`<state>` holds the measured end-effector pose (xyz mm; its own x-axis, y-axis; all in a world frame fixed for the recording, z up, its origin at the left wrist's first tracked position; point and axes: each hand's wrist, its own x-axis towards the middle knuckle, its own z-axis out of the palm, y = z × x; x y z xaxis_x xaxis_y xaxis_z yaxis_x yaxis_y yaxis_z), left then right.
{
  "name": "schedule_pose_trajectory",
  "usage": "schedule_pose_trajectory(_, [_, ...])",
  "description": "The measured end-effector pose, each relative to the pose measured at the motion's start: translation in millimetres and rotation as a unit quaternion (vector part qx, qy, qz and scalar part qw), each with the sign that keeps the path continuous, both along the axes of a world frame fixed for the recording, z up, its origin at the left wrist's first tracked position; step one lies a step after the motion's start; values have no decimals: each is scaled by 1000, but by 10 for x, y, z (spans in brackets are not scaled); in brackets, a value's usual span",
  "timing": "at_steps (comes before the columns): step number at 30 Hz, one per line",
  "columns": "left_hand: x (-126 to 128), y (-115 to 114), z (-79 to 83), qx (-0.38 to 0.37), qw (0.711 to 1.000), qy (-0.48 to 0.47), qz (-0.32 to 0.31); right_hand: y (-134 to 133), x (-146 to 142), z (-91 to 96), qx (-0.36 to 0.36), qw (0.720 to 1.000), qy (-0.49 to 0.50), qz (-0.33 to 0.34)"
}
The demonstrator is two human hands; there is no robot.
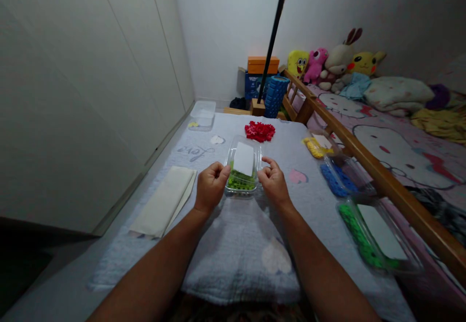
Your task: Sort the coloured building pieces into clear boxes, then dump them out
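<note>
A clear plastic box [243, 186] with light green pieces [240, 179] in it is held over the middle of the cloth-covered table. A white card [243, 158] lies in or on its upper part. My left hand [211, 186] grips the box's left edge, thumb on top. At the right edge, my right hand [274, 180] pinches the rim, with its index finger bent along the side. Just beyond the box is a heap of red pieces [259, 131]. Whether the lid is fully pressed down I cannot tell.
Clear boxes of yellow pieces [316, 148], blue pieces [337, 179] and green pieces [360, 237] line the right side beside a wooden bed rail [349, 147]. A folded cream cloth [163, 201] lies left. An open clear box [202, 116] stands far left.
</note>
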<state>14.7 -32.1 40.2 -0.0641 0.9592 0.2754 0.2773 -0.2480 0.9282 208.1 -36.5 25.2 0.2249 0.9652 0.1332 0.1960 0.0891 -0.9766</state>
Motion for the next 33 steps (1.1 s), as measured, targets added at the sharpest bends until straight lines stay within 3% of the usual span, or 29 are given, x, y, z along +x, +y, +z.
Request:
schedule_pose_trajectory(7, [-94,75,-2,-34,989,146,-7,24,42,-65,-13,997,-81,-9])
schedule_pose_trajectory(11, [-151,129,7,-49,981,184,-25,32,56,-90,-16,994,-109,-4])
schedule_pose_trajectory(17, [-195,189,-9,-65,978,196,2,10,39,-79,-7,991,-134,-1])
schedule_pose_trajectory(22, [-186,224,-48,-116,971,208,-25,-9,27,-59,-7,987,-160,-6])
schedule_pose_trajectory(33, [-159,244,-186,-127,983,130,-26,-17,2,-52,-4,971,-235,-33])
